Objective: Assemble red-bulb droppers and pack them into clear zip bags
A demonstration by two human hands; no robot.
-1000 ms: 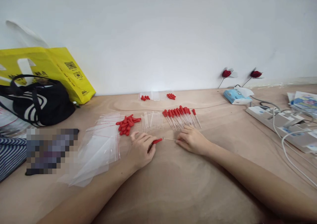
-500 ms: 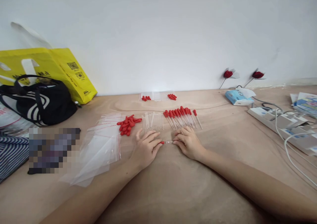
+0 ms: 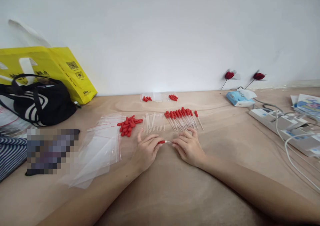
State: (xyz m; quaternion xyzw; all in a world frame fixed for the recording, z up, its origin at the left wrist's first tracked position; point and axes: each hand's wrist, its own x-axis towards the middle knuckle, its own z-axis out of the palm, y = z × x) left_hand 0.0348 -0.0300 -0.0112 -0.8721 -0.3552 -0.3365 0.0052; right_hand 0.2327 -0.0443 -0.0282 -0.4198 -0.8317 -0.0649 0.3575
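Left hand pinching red bulb, right hand pinching clear tube

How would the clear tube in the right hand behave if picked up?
The clear tube is likely stiff, since it runs straight from the right hand to the red bulb. Being slim, it is probably light, and its see-through look hints that it may be fragile.

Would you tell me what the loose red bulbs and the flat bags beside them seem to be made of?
The red bulbs look like matte rubber, perhaps silicone: soft, evenly coloured. The flat bags seem thin, glossy plastic film, see-through with highlights.
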